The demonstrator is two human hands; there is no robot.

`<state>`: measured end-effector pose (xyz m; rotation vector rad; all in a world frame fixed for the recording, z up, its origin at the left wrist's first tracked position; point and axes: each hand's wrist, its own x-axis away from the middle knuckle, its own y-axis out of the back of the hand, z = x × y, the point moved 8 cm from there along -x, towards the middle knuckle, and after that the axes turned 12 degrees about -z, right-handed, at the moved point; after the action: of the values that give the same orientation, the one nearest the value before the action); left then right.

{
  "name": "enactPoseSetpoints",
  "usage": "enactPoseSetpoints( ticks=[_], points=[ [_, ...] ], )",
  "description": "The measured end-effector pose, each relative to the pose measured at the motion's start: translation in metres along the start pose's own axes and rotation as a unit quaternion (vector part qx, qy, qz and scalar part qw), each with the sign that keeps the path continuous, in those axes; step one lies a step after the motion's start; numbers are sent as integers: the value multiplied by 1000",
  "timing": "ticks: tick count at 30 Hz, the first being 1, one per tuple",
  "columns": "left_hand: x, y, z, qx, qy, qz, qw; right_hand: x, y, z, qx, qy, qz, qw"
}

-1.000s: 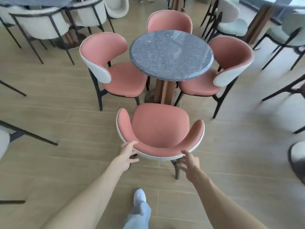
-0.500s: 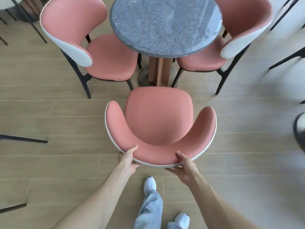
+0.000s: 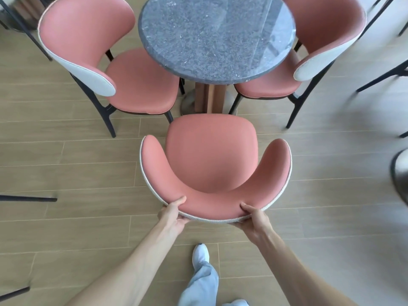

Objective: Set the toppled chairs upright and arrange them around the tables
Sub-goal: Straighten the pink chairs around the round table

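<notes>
A pink chair with a white outer shell [image 3: 212, 155] stands upright directly below me, its seat facing the round grey stone table [image 3: 216, 36]. My left hand [image 3: 173, 214] grips the left part of its curved backrest, thumb on the pink inner face. My right hand [image 3: 254, 219] grips the right part of the same backrest. Two more pink chairs stand upright at the table, one on the left [image 3: 123, 69] and one on the right [image 3: 309, 51]. The near chair's seat front stops just short of the table's wooden pedestal [image 3: 208, 98].
Black legs of other chairs reach in at the left edge [image 3: 28, 198] and the upper right [image 3: 384, 74]. A dark rounded chair part [image 3: 400, 173] sits at the right edge. My feet in white shoes [image 3: 201, 255] stand on the wood-plank floor behind the chair.
I have stepped closer and both hands have closed on the near chair's backrest. The chair now stands nearer the table.
</notes>
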<state>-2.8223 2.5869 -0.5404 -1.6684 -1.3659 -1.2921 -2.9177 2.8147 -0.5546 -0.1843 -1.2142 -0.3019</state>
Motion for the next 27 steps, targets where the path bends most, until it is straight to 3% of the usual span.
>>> enactPoseSetpoints(
  ticks=[13,16,18,20,23,25,27],
  points=[
    [-4,-70,-39,2,-29,20,999,-26,-49,73,18,26,48,998],
    [2,-78,-44,-16,-58,6,998,-20,-44,86,96,36,79,992],
    [14,-80,-49,-46,-101,-56,992,-12,-32,104,190,48,89,977],
    [35,-92,-53,-61,-134,-130,980,-4,-15,145,319,84,98,939],
    [80,-121,-66,-166,-232,-255,924,17,-7,237,393,186,112,893],
    [130,-184,-69,-185,-347,-227,891,41,-6,317,329,277,137,892],
    [195,-273,-58,-136,-440,-92,883,75,-3,395,249,359,174,883]
  ],
)
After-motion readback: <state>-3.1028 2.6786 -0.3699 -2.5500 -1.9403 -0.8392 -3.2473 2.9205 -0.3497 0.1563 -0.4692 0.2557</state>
